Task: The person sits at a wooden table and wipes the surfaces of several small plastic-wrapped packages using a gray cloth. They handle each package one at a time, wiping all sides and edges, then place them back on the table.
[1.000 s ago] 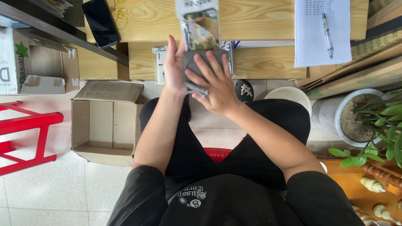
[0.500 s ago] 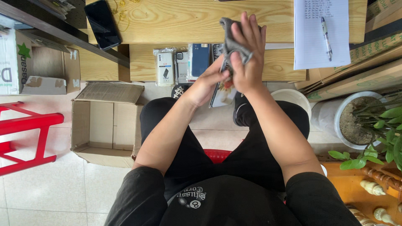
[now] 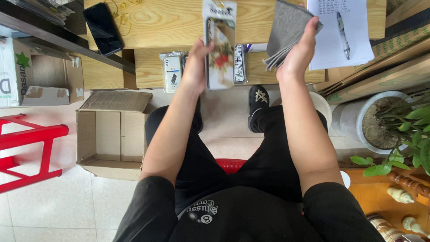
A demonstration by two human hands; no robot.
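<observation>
Holding a packet (image 3: 219, 45) and a grey cloth (image 3: 286, 33) above the counter (image 3: 170, 22).
Left hand (image 3: 197, 67) grips the stiff, light packet's edge; right hand (image 3: 299, 51) pinches the soft, folded cloth.

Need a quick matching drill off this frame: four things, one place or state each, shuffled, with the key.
1. grey cloth
2. packaged phone case
3. black phone
4. pen

a. lying on the white paper sheet
b. held up in the left hand
c. flat on the wooden desk, far left
d. folded, gripped in the right hand

Pairs: 1-d, 2-b, 3-c, 4-a
</observation>
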